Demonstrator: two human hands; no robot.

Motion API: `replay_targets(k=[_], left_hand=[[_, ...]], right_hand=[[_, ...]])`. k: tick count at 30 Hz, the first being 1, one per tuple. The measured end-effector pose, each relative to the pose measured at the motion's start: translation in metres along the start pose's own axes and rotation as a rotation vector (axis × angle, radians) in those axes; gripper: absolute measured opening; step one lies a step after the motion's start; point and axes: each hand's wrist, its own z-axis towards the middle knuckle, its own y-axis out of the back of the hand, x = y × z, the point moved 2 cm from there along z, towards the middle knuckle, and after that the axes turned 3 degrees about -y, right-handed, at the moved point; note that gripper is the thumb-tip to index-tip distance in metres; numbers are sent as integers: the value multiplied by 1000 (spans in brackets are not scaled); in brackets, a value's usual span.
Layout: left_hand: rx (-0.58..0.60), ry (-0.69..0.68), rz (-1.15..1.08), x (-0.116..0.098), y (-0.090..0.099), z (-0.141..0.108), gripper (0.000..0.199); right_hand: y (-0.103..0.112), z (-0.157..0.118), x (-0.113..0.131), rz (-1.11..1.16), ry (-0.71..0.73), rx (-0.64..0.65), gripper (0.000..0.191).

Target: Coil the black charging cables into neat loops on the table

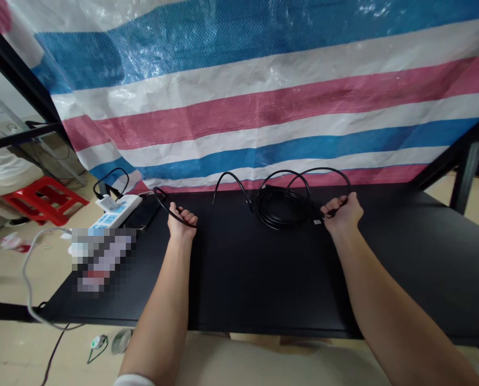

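A black cable (281, 208) lies in a round coil on the black table (263, 284), with looser loops rising behind it. Left of the coil, my left hand (182, 221) is closed around a stretch of black cable that arches up behind the fingers. My right hand (344, 212) grips black cable just right of the coil, and one loop runs from it back toward the coil. A small pale tag or end piece shows beside the right fingers. Both palms and whatever lies inside them are hidden.
At the table's left stand a white power strip (120, 210) with a plugged-in adapter, a dark phone (143, 212) and a blurred patch. A striped tarp (255, 107) hangs behind. Beyond the left edge, a person sits on a red stool (42, 198).
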Motion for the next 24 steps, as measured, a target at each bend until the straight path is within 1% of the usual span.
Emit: replay_targets(k=[2, 5, 8, 11, 12, 14, 17, 20, 22, 24], left_hand=[[-9, -14, 7, -1, 3, 3, 42], [-7, -8, 35, 0, 5, 4, 41], [27, 11, 56, 4, 3, 2, 40], [58, 21, 74, 7, 0, -2, 40], [67, 21, 82, 7, -1, -2, 41], [95, 20, 94, 7, -1, -3, 41], [154, 13, 74, 6, -1, -1, 43], [216, -12, 39, 4, 0, 1, 43], [243, -23, 34, 4, -1, 2, 44], [246, -22, 38, 5, -1, 1, 45]], right_hand=[[2, 0, 6, 108, -33, 92, 49], [0, -8, 19, 192, -6, 179, 41], [-7, -22, 33, 176, 27, 265, 30], [-15, -35, 44, 130, 6, 327, 21], [-17, -37, 46, 118, -6, 336, 21], [-21, -41, 47, 80, -30, 343, 27], [-28, -43, 42, -59, -3, 318, 43], [-36, -48, 36, -279, 120, 282, 58], [-41, -52, 35, -431, 202, 283, 58], [-44, -56, 36, -558, 232, 294, 46]])
